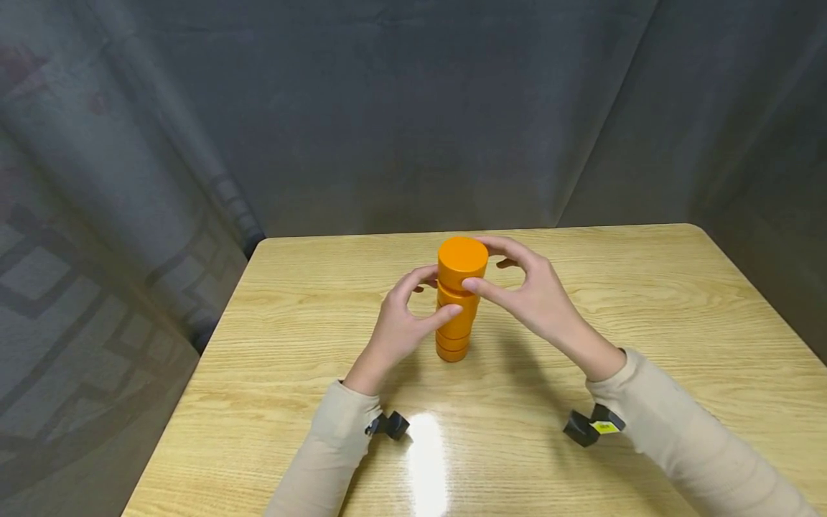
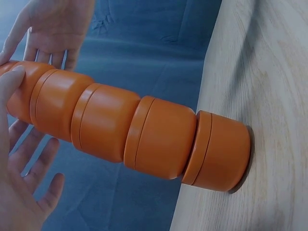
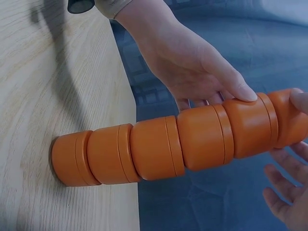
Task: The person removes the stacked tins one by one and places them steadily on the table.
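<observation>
A tall stack of several orange round lidded tins (image 3: 154, 149) stands on the wooden table, each tin on the lid of the one below, their edges slightly out of line. My right hand (image 1: 543, 294) grips the top tin (image 1: 463, 256), thumb on the near side and fingers behind it. Lower down, my left hand (image 1: 402, 323) holds the upper stack around the second tin (image 3: 250, 126), its thumb across the near side. In the left wrist view the lower fingers of the left hand (image 2: 24, 178) spread out beside the stack. The bottom tin (image 2: 222, 153) rests on the table.
The wooden table (image 1: 291, 345) has a bright glare patch near the front. Dark grey curtains (image 1: 413, 122) hang behind it and at the sides. A small black camera (image 1: 390, 425) sits at the left wrist and another (image 1: 584, 428) at the right.
</observation>
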A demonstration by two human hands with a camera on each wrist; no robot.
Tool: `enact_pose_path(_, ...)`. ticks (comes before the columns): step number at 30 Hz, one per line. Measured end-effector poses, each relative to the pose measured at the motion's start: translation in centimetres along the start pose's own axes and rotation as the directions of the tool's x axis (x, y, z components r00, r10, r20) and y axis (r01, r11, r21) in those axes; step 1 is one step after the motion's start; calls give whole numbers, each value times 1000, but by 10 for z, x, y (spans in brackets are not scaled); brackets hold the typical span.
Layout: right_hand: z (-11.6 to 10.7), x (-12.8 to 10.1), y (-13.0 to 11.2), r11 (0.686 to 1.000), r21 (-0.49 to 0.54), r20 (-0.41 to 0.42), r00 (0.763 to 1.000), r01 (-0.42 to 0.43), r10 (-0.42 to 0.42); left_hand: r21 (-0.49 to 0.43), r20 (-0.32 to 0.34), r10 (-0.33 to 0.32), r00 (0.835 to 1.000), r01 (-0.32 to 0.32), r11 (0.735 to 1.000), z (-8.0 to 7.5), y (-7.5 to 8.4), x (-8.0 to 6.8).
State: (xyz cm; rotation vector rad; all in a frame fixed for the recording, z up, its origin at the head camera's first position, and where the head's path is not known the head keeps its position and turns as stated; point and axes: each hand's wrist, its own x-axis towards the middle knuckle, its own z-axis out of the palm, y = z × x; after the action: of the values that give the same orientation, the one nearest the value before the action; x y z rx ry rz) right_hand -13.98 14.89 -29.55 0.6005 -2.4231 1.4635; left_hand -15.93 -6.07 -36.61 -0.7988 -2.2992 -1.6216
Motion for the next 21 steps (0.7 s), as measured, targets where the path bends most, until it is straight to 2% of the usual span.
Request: enact_pose_path(21,-13,2,2,999,-53,-48,999,-11,9,-16,3,-11,1000,11,1000,-1,0,-2)
